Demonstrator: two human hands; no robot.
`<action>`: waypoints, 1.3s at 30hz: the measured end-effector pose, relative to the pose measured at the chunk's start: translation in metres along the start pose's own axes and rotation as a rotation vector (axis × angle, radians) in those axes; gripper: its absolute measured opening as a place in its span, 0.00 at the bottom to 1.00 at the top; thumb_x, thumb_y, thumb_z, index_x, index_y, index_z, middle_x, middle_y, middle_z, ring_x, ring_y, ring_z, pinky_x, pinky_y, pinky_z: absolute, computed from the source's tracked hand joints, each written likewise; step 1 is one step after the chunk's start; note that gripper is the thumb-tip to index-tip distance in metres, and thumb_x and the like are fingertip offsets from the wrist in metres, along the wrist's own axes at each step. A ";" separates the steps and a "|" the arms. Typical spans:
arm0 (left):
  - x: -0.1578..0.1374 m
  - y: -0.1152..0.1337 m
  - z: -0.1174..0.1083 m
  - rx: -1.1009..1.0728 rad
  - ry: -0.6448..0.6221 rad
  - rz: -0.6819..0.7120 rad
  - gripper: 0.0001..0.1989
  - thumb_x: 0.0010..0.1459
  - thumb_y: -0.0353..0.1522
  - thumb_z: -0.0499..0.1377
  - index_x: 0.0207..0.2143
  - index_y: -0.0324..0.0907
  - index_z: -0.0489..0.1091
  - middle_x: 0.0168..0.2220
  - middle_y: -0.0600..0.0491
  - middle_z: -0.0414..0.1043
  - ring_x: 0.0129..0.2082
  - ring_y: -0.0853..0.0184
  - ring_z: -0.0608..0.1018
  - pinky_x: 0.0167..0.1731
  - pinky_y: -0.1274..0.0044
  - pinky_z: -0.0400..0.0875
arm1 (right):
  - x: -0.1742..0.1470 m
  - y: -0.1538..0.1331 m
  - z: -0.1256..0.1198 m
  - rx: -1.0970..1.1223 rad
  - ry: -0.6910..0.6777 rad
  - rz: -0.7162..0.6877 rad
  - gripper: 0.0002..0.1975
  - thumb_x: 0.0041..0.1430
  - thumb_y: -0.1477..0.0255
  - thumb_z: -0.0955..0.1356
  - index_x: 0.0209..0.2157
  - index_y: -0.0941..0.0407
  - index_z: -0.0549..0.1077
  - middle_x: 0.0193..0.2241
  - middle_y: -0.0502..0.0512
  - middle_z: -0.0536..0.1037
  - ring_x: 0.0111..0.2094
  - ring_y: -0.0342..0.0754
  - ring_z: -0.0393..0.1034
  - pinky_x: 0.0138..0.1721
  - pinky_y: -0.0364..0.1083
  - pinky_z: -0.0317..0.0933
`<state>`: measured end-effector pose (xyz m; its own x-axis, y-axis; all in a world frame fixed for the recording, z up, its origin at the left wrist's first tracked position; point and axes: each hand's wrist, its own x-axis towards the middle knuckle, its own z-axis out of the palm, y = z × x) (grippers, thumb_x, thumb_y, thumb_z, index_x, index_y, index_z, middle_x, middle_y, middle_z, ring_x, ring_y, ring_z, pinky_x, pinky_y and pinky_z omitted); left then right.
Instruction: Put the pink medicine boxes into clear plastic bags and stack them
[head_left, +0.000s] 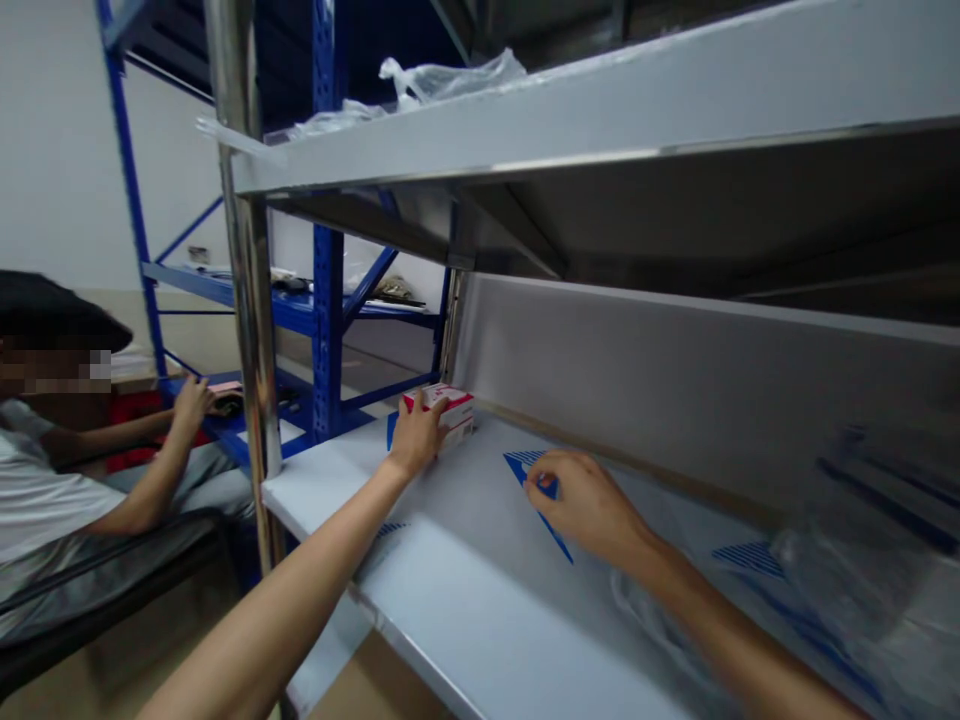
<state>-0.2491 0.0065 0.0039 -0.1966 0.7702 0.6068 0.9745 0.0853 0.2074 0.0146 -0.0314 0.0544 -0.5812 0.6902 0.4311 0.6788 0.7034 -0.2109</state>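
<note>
At the far left end of the white shelf (pixel 480 520), my left hand (pixel 418 435) grips a small red-and-white cardboard box (pixel 459 408). Its fingers lie over the top and near side, and part of the box is hidden behind them. A bit of blue shows just left of the box. My right hand (pixel 581 495) hovers over or rests on the shelf, I cannot tell which, above a blue triangle print (pixel 551 530). Thumb and forefinger are curled together in a pinch, with nothing visible between them.
Clear plastic wrap (pixel 847 590) lies at the right of the shelf. An upper shelf (pixel 600 110) hangs low overhead, with crumpled plastic on it. A metal post (pixel 251 300) stands at the left corner. Beyond it are blue racking (pixel 328 300) and a seated person (pixel 45 490).
</note>
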 end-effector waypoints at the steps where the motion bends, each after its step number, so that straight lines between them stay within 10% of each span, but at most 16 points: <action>1: -0.001 -0.003 0.001 -0.014 -0.003 0.010 0.26 0.62 0.31 0.61 0.62 0.45 0.66 0.64 0.37 0.63 0.66 0.40 0.63 0.59 0.50 0.62 | -0.001 -0.004 0.002 -0.010 -0.011 0.005 0.08 0.59 0.76 0.67 0.32 0.55 0.79 0.35 0.56 0.83 0.40 0.52 0.77 0.45 0.49 0.68; 10: -0.027 0.023 -0.020 -0.208 0.038 0.179 0.21 0.63 0.30 0.59 0.58 0.40 0.70 0.62 0.38 0.67 0.65 0.49 0.68 0.61 0.55 0.67 | -0.020 0.031 -0.011 0.025 0.198 0.006 0.08 0.58 0.72 0.67 0.36 0.51 0.80 0.33 0.58 0.83 0.35 0.57 0.79 0.38 0.56 0.74; 17: -0.061 0.096 -0.074 -0.810 -0.003 0.383 0.21 0.64 0.39 0.61 0.57 0.42 0.71 0.60 0.42 0.72 0.60 0.56 0.75 0.57 0.60 0.73 | -0.051 0.078 -0.060 0.081 0.238 -0.148 0.46 0.53 0.68 0.74 0.70 0.49 0.53 0.66 0.66 0.64 0.63 0.62 0.66 0.58 0.61 0.68; 23: -0.069 0.147 -0.094 -0.870 -0.132 0.801 0.28 0.60 0.40 0.66 0.62 0.47 0.68 0.64 0.44 0.68 0.65 0.56 0.69 0.63 0.57 0.66 | -0.114 0.104 -0.102 -0.102 0.277 -0.329 0.32 0.58 0.65 0.73 0.63 0.52 0.67 0.60 0.66 0.72 0.60 0.60 0.70 0.57 0.61 0.67; 29: -0.064 0.192 -0.072 -0.847 -0.116 1.094 0.31 0.63 0.35 0.64 0.66 0.51 0.62 0.67 0.45 0.63 0.68 0.56 0.65 0.65 0.56 0.65 | -0.168 0.136 -0.120 -0.179 0.350 -0.212 0.27 0.61 0.66 0.72 0.61 0.51 0.69 0.59 0.65 0.74 0.58 0.60 0.72 0.56 0.61 0.68; 39: -0.037 0.246 -0.054 -0.933 -0.174 1.134 0.31 0.51 0.42 0.72 0.57 0.47 0.74 0.54 0.46 0.79 0.54 0.56 0.79 0.56 0.65 0.74 | -0.189 0.167 -0.122 0.390 0.294 0.137 0.27 0.46 0.63 0.79 0.48 0.53 0.77 0.48 0.59 0.83 0.46 0.57 0.79 0.49 0.56 0.73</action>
<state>-0.0079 -0.0352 0.0733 0.6855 0.2164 0.6951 0.1618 -0.9762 0.1443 0.2925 -0.0654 0.0452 -0.3090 0.7431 0.5936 0.4896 0.6594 -0.5705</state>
